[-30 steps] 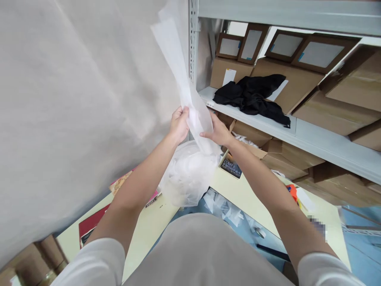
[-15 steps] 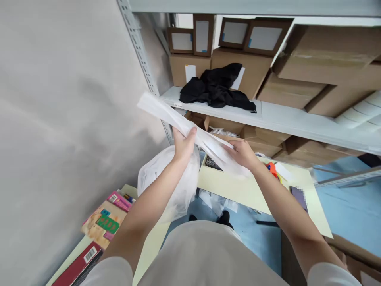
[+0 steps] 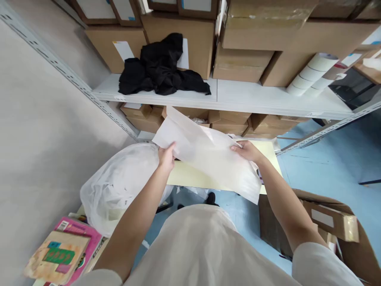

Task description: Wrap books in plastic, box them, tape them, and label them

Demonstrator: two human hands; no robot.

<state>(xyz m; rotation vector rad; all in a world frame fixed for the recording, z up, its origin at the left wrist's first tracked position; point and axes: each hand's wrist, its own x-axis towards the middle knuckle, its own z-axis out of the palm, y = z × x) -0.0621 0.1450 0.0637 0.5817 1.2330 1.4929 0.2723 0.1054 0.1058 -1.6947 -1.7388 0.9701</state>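
Observation:
Between my two hands stretches a thin, translucent white sheet (image 3: 208, 153), perhaps paper or a flat bag; I cannot tell which. My left hand (image 3: 167, 157) pinches its left part, thumb on top. At the right, my right hand (image 3: 245, 151) grips the upper edge with the fingers curled. The sheet is spread fairly flat and slopes down to the right, above a pale yellow tabletop (image 3: 186, 174). Part of the tabletop is hidden under it.
A shelf (image 3: 238, 95) ahead carries a black cloth (image 3: 163, 67), cardboard boxes (image 3: 181, 47) and label rolls (image 3: 312, 73). A large translucent bag (image 3: 119, 174) bulges at the left, near stacked books (image 3: 56, 254). An open carton (image 3: 361, 246) with boxes stands at the lower right.
The sheet was narrow and bunched; now it is spread wide between my hands. My view has turned to the right, bringing the label rolls and open carton further into sight.

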